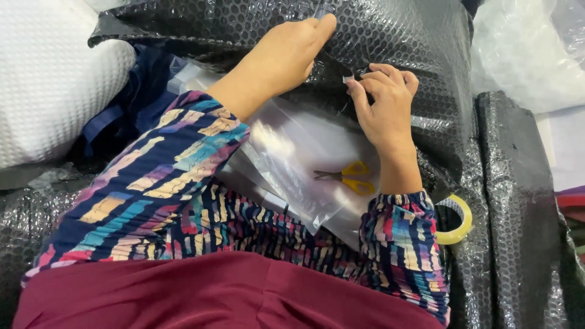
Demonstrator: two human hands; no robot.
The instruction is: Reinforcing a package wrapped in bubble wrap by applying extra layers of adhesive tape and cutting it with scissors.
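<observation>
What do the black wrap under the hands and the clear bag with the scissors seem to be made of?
The black wrap looks like plastic bubble wrap: glossy, with a honeycomb of small bubbles. The clear bag seems to be thin plastic film, shiny and wrinkled. The scissors probably have yellow plastic handles and metal blades.

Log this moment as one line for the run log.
left hand: pressing black bubble wrap sheet | right hand: pinching wrap edge | yellow-handled scissors: on clear plastic bags

Yellow-handled scissors (345, 177) are lying on a clear plastic bag (298, 152). A tape roll (457, 220) is sitting to the right against a black bubble-wrapped bundle (518, 201). White padded material (49, 79) is resting at far left.
</observation>
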